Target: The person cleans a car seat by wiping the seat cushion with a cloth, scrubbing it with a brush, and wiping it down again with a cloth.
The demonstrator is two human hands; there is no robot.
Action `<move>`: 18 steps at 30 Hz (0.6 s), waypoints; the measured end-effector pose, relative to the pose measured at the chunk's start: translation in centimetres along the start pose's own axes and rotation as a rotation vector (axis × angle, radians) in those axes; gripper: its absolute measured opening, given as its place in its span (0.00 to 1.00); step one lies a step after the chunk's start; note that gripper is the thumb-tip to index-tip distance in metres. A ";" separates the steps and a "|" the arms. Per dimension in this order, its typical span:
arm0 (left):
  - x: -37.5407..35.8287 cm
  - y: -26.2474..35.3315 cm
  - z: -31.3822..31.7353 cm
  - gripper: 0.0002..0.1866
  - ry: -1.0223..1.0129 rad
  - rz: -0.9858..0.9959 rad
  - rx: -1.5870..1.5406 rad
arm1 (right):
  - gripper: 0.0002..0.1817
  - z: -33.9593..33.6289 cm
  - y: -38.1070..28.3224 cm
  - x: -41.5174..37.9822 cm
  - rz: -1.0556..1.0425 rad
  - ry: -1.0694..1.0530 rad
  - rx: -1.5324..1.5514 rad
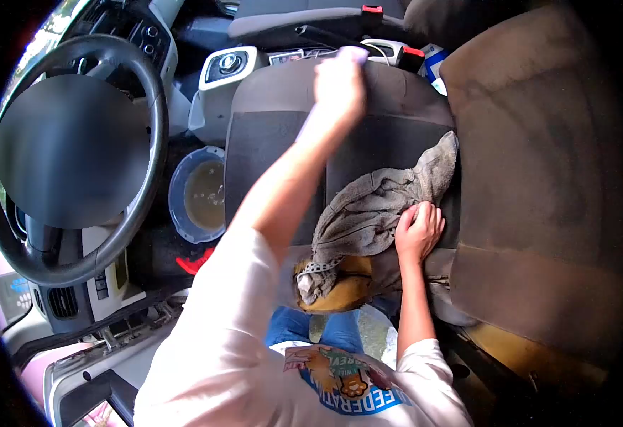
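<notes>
My left hand (340, 89) reaches across the dark seat cushion (276, 153) to its far edge. Its fingers are closed on a small pale purple item (354, 54), blurred, perhaps a sponge or cloth. Closer to the backrest, my right hand (420, 231) rests on the cushion with curled fingers, against the side of a crumpled grey towel (372, 206). Whatever its fingers hold, if anything, is hidden. The towel stretches from near the backrest to the cushion's worn front corner, where yellow foam (347, 293) shows.
A steering wheel (158, 107) is at the left. A bucket of cloudy water (205, 193) stands on the floor beside the seat. Beyond the cushion are the gear console (229, 65) and a red buckle (413, 52). The stained backrest (532, 185) rises at the right.
</notes>
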State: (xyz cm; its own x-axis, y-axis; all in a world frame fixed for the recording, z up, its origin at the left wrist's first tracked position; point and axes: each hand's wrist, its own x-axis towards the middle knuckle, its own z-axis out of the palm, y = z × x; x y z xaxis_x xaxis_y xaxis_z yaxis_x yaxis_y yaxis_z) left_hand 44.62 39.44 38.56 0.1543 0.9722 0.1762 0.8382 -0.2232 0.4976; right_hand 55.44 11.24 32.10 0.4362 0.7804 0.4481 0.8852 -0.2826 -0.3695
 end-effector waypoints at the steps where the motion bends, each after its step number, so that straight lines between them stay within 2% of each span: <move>1: -0.6 1.7 0.9 0.22 0.003 0.087 0.018 | 0.08 -0.1 0.1 -0.1 -0.007 -0.007 0.001; 2: -1.2 3.4 1.8 0.22 0.008 0.174 0.037 | 0.08 -0.1 0.0 -0.1 -0.010 -0.008 0.003; 3: -1.7 3.2 2.8 0.21 0.063 0.377 0.144 | 0.08 -0.1 0.2 -0.2 -0.014 -0.012 0.002; 4: -2.0 1.9 1.7 0.24 0.053 0.353 0.104 | 0.08 -0.2 0.4 -0.4 -0.013 -0.013 0.005; 6: -2.1 -2.8 -1.5 0.21 0.001 0.289 0.197 | 0.08 0.0 0.3 0.1 -0.020 -0.006 0.006; 7: -1.8 -6.7 -1.7 0.20 0.040 0.171 0.106 | 0.10 0.2 0.5 -0.1 -0.019 0.004 0.045; 8: -2.9 -7.8 -5.2 0.21 0.015 0.138 0.172 | 0.10 0.2 0.5 -0.1 -0.010 -0.006 0.028; 9: -3.4 -11.4 -5.7 0.23 0.055 0.092 0.127 | 0.10 0.2 0.6 -0.1 -0.003 -0.019 0.013; 10: -4.1 -12.9 -6.3 0.24 -0.021 -0.048 0.255 | 0.10 0.3 0.6 0.0 -0.004 -0.020 0.023; 11: -3.8 -14.1 -7.2 0.25 -0.107 -0.063 0.220 | 0.10 0.2 0.5 0.0 -0.009 0.001 0.020; 13: -4.7 -13.3 -10.7 0.23 -0.294 -0.400 -0.835 | 0.10 0.4 0.4 -0.1 -0.021 0.022 0.024; 15: -6.0 -12.9 -13.1 0.22 -0.538 -0.502 -1.620 | 0.10 0.4 0.5 -0.2 -0.025 0.044 0.031; 18: -9.6 -10.5 -15.5 0.25 -0.712 -0.392 -1.923 | 0.11 0.1 0.5 -0.2 -0.022 0.032 0.040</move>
State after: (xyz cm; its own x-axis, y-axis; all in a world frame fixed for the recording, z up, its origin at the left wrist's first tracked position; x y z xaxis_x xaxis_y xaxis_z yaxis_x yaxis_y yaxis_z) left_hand 26.19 31.36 44.78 0.6663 0.7230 -0.1827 -0.5400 0.6367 0.5505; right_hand 55.77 10.97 31.69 0.4223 0.7676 0.4822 0.8877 -0.2426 -0.3912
